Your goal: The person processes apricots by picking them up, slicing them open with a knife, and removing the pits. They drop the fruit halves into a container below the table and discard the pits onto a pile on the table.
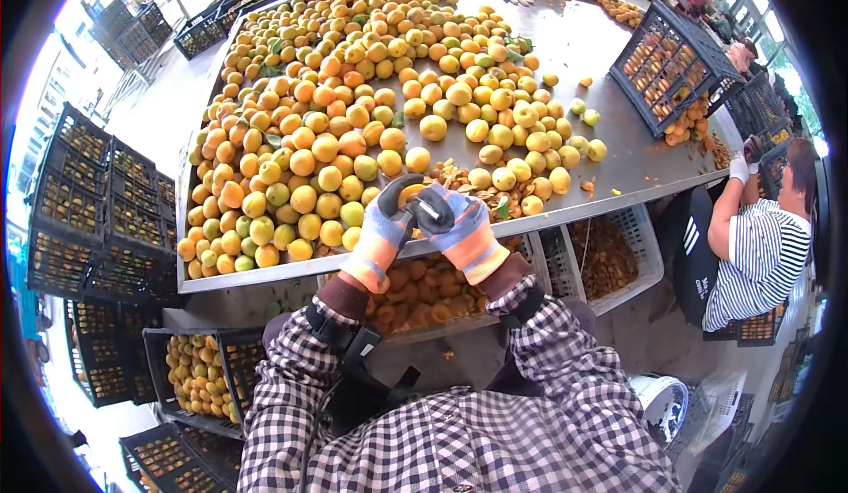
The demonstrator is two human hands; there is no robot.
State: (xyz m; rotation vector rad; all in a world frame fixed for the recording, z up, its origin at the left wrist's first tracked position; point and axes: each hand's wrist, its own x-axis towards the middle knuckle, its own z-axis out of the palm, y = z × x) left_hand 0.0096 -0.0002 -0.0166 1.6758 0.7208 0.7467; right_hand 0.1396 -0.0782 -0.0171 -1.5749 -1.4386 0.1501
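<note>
My left hand, in an orange and blue glove with dark coated fingertips, is closed around an apricot over the table's front edge. My right hand, gloved the same way, is closed close against that fruit; whatever lies in its fingers is too small and dark to name. Just beyond both hands, whole apricots are heaped on the metal table. Brownish scraps lie between the fruit there. Under my wrists, a crate holds apricot halves.
A light crate of brown pieces stands below the table's edge at right. A tilted black crate spills apricots on the table. Another person sits at right. Stacked black crates and a fruit-filled crate stand left.
</note>
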